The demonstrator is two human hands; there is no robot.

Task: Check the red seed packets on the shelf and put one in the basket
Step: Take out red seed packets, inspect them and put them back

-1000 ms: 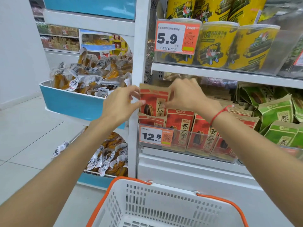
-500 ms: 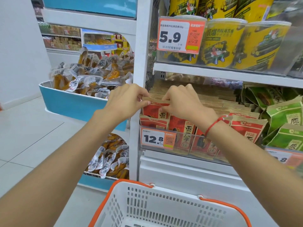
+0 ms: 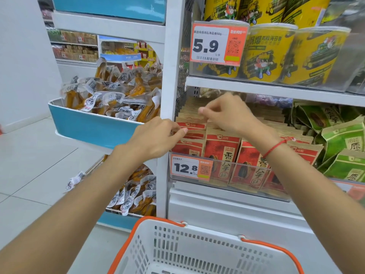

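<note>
Head view shows the red seed packets (image 3: 221, 151) standing in rows on the middle shelf (image 3: 276, 91), behind a clear front rail that carries the 12.8 price tag (image 3: 190, 168). None of them has left the shelf. The left hand (image 3: 156, 138) sits at the left end of the rows, its fingers (image 3: 182, 131) pinching the top edge of one of the front packets in the leftmost row. The right hand (image 3: 231, 113) hovers further back over the kraft-coloured tops of the packets behind, its fingers (image 3: 203, 111) curled together as if thumbing a packet top; motion blur there makes it impossible to tell whether they actually grip one.

By the look of it, the task is in its checking stage: packets are being leafed through, and no single one is lifted clear. Picking one, drawing it out over the rail and lowering it are all left to do.

Near the bottom edge, the white basket (image 3: 197, 252) with its orange rim waits directly below the shelf; the part of its inside in view holds no packet. Right of the red rows lie green seed packets (image 3: 343, 139), and yellow tubs (image 3: 270, 54) stand on the shelf above.
</note>
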